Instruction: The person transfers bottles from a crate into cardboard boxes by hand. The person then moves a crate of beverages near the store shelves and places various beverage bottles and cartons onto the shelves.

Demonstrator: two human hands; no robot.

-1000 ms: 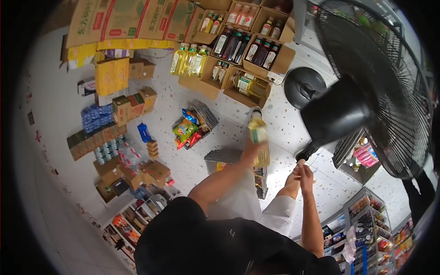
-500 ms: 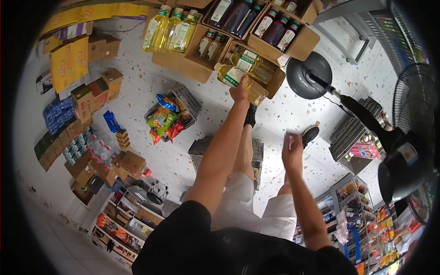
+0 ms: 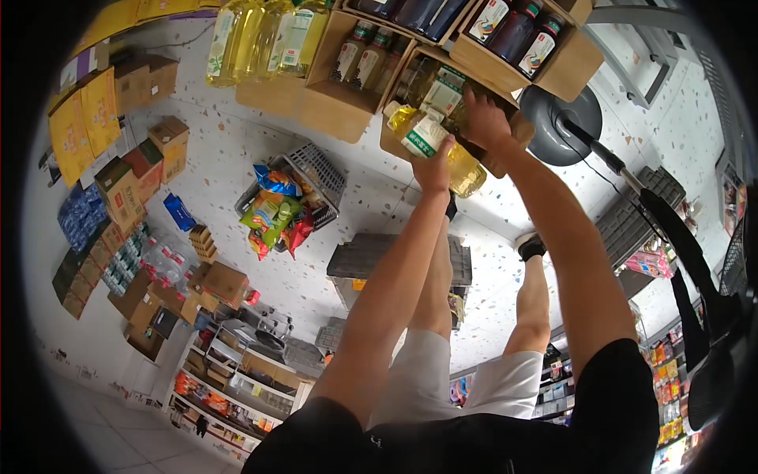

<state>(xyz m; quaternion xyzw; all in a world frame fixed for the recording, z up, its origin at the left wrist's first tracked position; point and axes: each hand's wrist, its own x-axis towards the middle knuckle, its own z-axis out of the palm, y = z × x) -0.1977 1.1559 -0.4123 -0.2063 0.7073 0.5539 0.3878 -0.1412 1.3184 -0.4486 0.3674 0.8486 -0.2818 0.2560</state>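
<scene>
My left hand (image 3: 433, 167) is closed around a bottle of yellow cooking oil (image 3: 467, 172) with a green and white label. The bottle lies tilted over the near edge of an open carton (image 3: 391, 141). Inside the carton, a second oil bottle (image 3: 444, 88) with a similar label lies on its side. My right hand (image 3: 485, 120) reaches into the carton's right part, fingers stretched out beside that second bottle. Its fingertips are partly hidden, and I cannot tell how firmly they touch the bottle.
Several oil bottles (image 3: 272, 39) stand left of the carton; boxes of dark bottles (image 3: 521, 35) are behind it. A grey basket of snack bags (image 3: 320, 178) sits on the floor at left. A fan's round base (image 3: 564, 126) is close on the right. A grey crate (image 3: 363, 257) is near my legs.
My right hand has moved from above the floor up into the carton. My left hand still holds the oil bottle, now slightly lower and further right. The view has come closer to the boxes.
</scene>
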